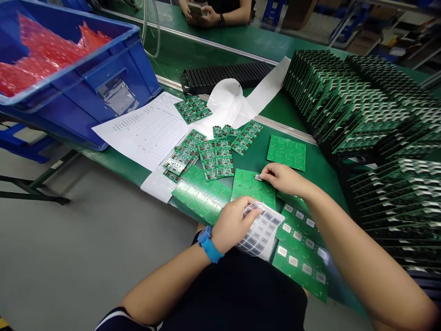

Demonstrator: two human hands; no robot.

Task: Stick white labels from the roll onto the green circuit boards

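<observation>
My left hand (236,219), with a blue band at the wrist, grips a sheet of labels (263,232) between thumb and fingers. Rows of small printed grey-and-white labels cover the sheet. My right hand (280,178) pinches a small label (257,177) over the upper right part of a green circuit board (246,184). Whether the label touches the board I cannot tell. To the right of the sheet, a circuit board panel (299,269) carries rows of white labels. Left of the middle board lies another green panel (203,195), partly behind my left hand.
Several small circuit boards (220,158) lie behind my hands, near a printed form (141,131). A blue crate (79,73) with red bubble wrap stands left. Racks of upright boards (341,96) line the right. Across the bench, a person's hands (201,16) hold a phone.
</observation>
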